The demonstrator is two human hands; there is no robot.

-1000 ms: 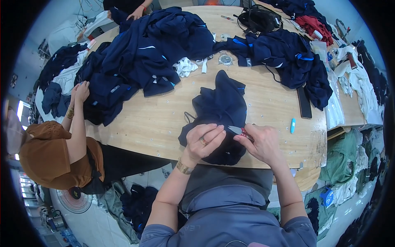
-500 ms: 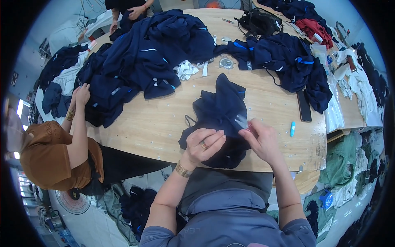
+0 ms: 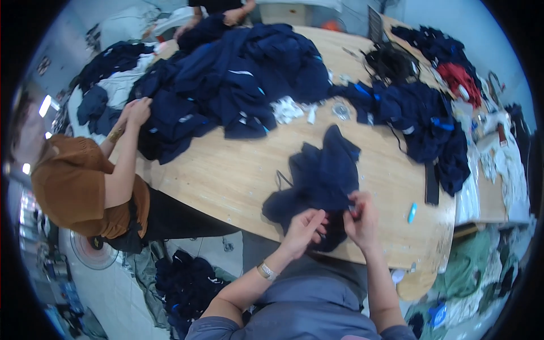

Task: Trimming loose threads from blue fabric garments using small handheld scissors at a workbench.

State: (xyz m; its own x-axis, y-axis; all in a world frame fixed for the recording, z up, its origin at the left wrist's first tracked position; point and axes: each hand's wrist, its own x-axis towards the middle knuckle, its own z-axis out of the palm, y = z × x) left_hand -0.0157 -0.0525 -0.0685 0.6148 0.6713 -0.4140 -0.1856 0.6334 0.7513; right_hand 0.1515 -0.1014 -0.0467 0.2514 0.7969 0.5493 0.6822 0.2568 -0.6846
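A dark navy garment (image 3: 326, 170) lies bunched on the wooden table (image 3: 221, 181) in front of me, its lower part hanging at the near edge. My right hand (image 3: 361, 222) pinches the garment's right side between thumb and fingers; a small reddish spot shows by the fingertips, too blurred to name. Just left of it, my left hand (image 3: 306, 231) is closed, fingers curled over the dark cloth. Whatever those fingers pinch is hidden. A thin dark cord loops out from the garment's left side.
A large heap of navy garments (image 3: 226, 73) covers the far left, where a person in brown (image 3: 79, 181) handles cloth. Another person's hand (image 3: 233, 16) shows at the back. Rightward lie more navy garments (image 3: 419, 119), a black bag (image 3: 391, 62), a phone (image 3: 432, 184) and a turquoise pen-like object (image 3: 412, 213).
The whole view has shifted. Both hands have moved lower on the garment, toward the near edge. The pale patch by my right fingers no longer shows.
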